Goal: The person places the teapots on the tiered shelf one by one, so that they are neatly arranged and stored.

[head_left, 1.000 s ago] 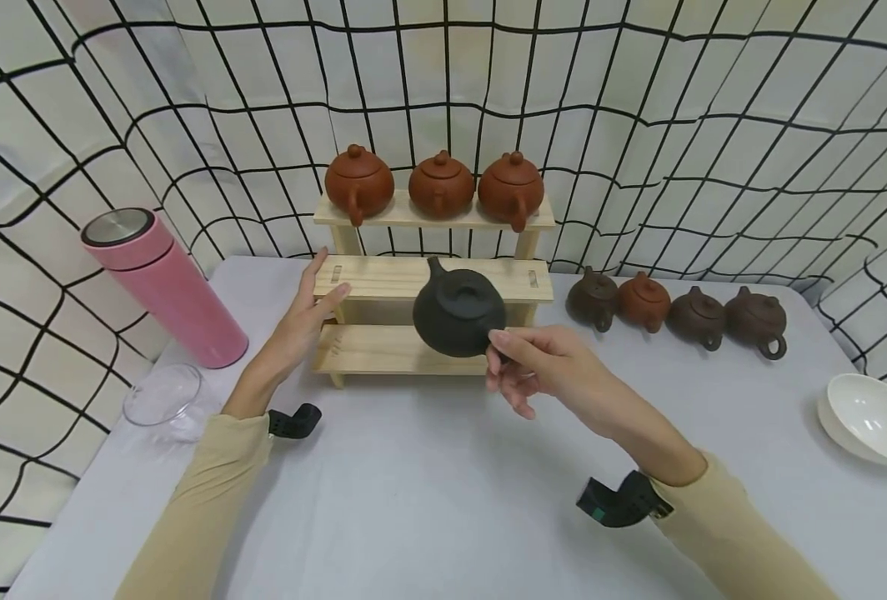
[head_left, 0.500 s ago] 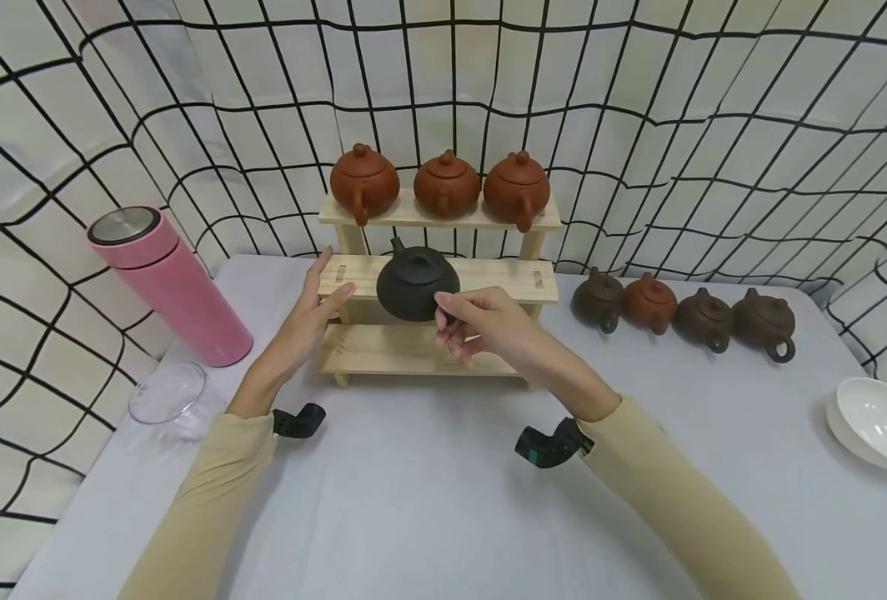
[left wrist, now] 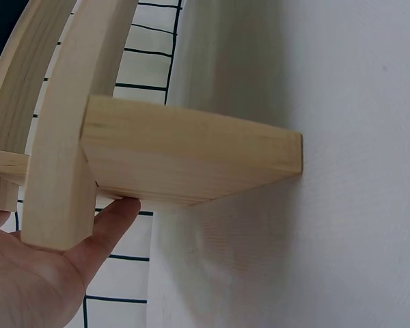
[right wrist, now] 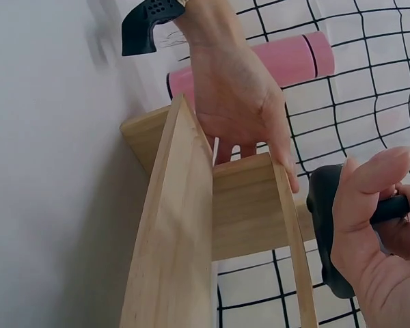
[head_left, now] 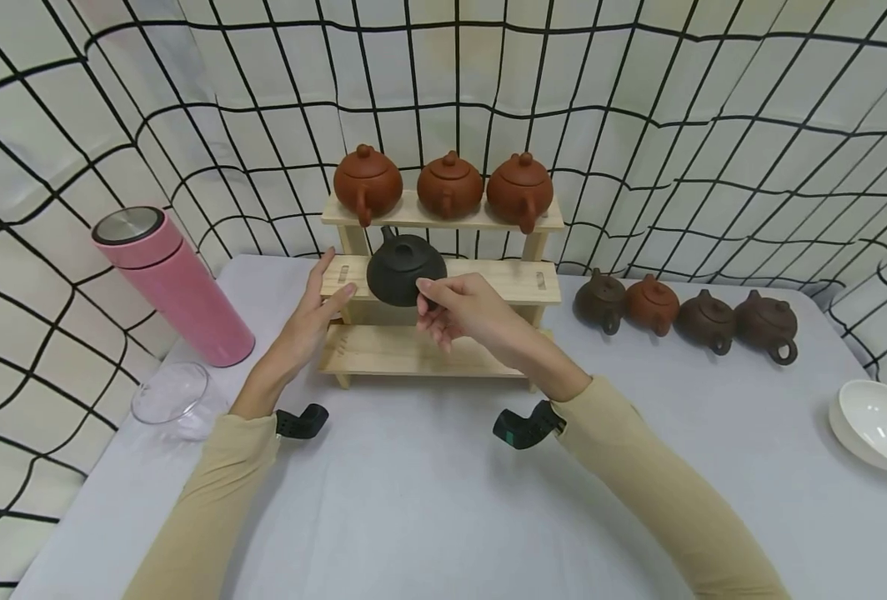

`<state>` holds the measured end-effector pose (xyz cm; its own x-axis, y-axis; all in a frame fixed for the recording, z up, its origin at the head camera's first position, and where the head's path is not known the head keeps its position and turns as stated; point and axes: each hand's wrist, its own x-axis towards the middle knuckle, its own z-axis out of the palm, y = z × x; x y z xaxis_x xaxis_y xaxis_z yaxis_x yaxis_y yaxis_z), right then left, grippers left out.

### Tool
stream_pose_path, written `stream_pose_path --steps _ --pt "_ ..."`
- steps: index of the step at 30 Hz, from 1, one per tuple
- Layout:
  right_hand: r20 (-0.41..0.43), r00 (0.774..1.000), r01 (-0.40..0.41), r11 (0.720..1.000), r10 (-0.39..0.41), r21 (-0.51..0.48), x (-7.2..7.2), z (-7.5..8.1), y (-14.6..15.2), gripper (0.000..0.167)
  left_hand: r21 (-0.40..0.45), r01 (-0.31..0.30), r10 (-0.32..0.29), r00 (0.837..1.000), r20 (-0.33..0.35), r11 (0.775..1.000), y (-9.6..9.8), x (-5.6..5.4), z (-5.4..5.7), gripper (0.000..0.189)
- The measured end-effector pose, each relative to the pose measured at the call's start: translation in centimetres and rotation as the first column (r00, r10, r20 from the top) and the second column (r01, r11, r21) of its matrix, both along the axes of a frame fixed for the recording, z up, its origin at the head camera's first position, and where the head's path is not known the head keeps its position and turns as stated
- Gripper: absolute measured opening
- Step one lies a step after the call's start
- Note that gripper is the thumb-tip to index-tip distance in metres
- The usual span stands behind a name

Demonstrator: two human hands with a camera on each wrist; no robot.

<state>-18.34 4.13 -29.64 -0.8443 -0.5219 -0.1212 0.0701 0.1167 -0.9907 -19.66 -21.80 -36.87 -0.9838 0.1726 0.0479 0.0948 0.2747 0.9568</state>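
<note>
A black teapot [head_left: 406, 268] with its spout toward the back is at the left part of the middle tier of a wooden stand [head_left: 488, 279]. My right hand [head_left: 466, 308] pinches its handle between thumb and fingers. In the right wrist view the pot's base [right wrist: 321, 229] is close to the tier; whether it touches cannot be made out. My left hand [head_left: 304, 325] holds the left end of that same tier, thumb on top. The left wrist view has its fingers [left wrist: 113, 229] around the stand's end board. Three reddish-brown teapots [head_left: 449, 187] line the top tier.
To the right stand two-toned teapots in a row, with a reddish one [head_left: 650, 304] among dark brown ones [head_left: 704, 321]. A white bowl [head_left: 879, 425] is at far right. On the left are a pink thermos [head_left: 181, 292] and a clear glass bowl [head_left: 173, 400]. Black netting surrounds the table.
The right hand has carried the black teapot left and back, from in front of the stand to the left part of the middle tier. The left hand has kept its hold.
</note>
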Motion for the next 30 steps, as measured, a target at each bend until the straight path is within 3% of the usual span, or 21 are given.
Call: stream_pose_path --steps 16,30 --pt "0.008 0.999 0.048 0.999 -0.048 -0.018 -0.4 -0.7 -2.9 0.039 0.029 0.018 -0.018 1.000 0.006 0.999 0.0 0.3 0.0 0.074" --pt "-0.004 1.000 -0.021 0.997 0.021 -0.074 0.1 -0.9 -4.7 0.036 -0.020 -0.006 0.006 1.000 0.016 1.000 0.1 0.4 0.0 0.066"
